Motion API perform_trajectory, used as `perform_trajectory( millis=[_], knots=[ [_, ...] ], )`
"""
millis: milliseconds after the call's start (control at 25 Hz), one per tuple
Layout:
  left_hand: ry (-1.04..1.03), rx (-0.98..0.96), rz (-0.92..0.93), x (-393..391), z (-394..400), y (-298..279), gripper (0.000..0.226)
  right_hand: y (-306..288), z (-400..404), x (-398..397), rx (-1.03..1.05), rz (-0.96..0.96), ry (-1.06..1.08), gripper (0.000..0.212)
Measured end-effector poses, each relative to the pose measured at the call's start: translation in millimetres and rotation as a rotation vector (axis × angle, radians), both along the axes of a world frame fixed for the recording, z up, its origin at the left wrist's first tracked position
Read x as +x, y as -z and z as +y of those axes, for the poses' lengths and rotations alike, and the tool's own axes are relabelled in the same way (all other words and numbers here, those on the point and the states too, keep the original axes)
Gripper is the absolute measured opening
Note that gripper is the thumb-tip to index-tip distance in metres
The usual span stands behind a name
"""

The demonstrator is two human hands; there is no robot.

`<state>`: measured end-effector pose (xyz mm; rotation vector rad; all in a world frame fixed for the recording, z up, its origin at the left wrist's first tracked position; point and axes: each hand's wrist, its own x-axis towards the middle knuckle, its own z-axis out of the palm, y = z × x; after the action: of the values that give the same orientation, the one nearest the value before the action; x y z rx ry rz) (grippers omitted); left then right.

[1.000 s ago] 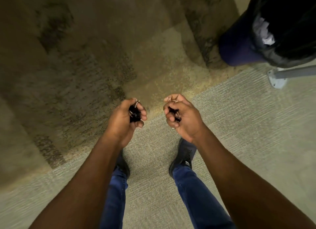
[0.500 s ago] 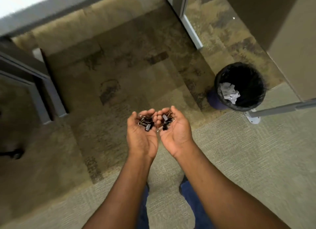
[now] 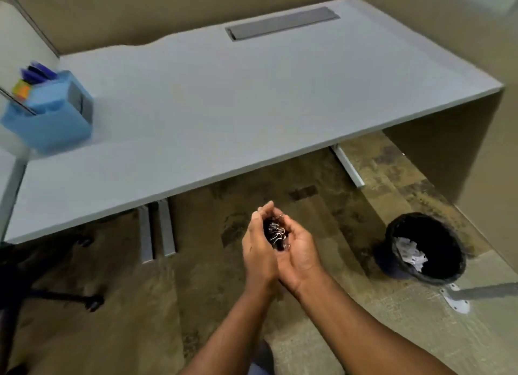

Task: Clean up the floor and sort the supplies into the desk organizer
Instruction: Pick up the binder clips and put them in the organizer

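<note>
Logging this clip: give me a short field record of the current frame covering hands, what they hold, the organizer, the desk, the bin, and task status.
left hand: left hand cupped against the right, holding clips
right hand: right hand cupped, holding clips
held items: pile of small black binder clips with silver wire handles, above the carpet
organizer: blue plastic desk organizer at the desk's far left, blurred, holding blue and orange supplies
desk: pale grey desk top with a grey cable-tray cover
bin: round black-lined wastebasket on the floor at right, crumpled white paper inside
status: clips not yet in organizer
</note>
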<state>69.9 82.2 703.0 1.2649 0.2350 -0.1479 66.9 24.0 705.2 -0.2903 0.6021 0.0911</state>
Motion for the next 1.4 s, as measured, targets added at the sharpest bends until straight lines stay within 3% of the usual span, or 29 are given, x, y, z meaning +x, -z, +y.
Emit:
perform_trajectory(
  millis=[240,440,560,640,880,1000,1200,1280,1400],
  knots=[
    [0.175,0.479,-0.269,51,65,-38,0.045,-25,65,59,-0.020,-0.050,-0.055,0.045],
    [0.168,0.850,-0.378,98,102,-60,0.032,-27,109,114,-0.027,-0.091,-0.050,0.033],
    [0.108,0.916,-0.381,130,117,-67,0.036,-28,128,148,0.276,-0.191,-0.071,0.016],
    [0.039,0.889,-0.317,152,126,-65,0.036,-23,137,173,0.327,-0.176,-0.139,0.021],
    [-0.125,0.818,-0.221,236,138,-63,0.028,-28,151,264,0.161,-0.147,-0.350,0.035],
    [-0.216,0.899,-0.268,283,157,-70,0.035,-37,142,316,-0.046,-0.042,-0.580,0.020],
    [-0.287,1.186,-0.164,355,230,-78,0.041,-45,153,379,-0.167,0.037,-0.813,0.009],
    [-0.299,1.315,-0.143,379,265,-80,0.045,-42,164,396,-0.213,0.031,-0.860,0.015],
    [-0.184,1.522,-0.062,413,310,-74,0.050,-33,184,426,-0.246,0.049,-0.851,0.011]
  ],
)
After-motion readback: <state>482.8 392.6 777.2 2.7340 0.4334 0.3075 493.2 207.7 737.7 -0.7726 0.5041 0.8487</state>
